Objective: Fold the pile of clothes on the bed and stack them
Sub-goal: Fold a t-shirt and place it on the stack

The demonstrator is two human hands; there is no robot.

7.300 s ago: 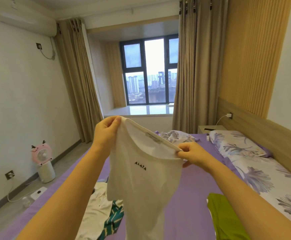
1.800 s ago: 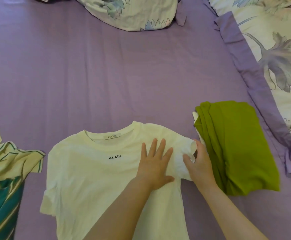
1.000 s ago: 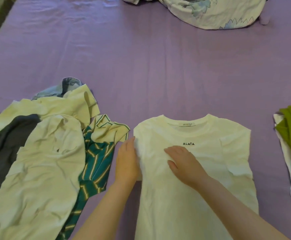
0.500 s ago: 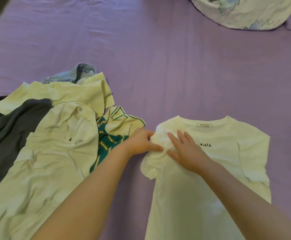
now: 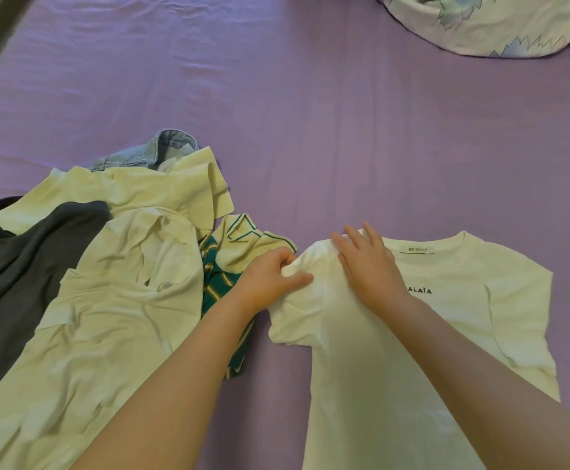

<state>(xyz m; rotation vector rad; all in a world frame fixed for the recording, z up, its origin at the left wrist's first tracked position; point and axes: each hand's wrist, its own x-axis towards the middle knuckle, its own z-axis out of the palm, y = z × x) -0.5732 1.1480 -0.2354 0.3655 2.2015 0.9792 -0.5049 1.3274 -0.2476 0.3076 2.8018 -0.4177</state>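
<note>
On the purple bed sheet [image 5: 310, 113], a white T-shirt [image 5: 446, 317] lies face up and spread flat, printed lettering and neck label showing. Left hand [image 5: 270, 283] pinches the shirt's sleeve at the shoulder seam, fingers curled round a bunch of fabric. Right hand [image 5: 368, 266] lies flat on the chest just beside it, fingers straight, pressing the cloth down. The opposite sleeve appears already turned in over the body; this side is not yet folded.

Beside the shirt, toward the person's left, sits the unfolded pile [image 5: 90, 283]: pale yellow shirts, a dark grey garment [image 5: 15, 259], a green striped top [image 5: 222, 283] and a denim piece [image 5: 161, 150] at the far edge. All are crumpled and overlapping. A floral quilt [image 5: 480, 22] lies at the far corner.

Assessment: the task is at an early stage. One garment is mid-fold; at least five items await folding. No finished stack is visible in this view.
</note>
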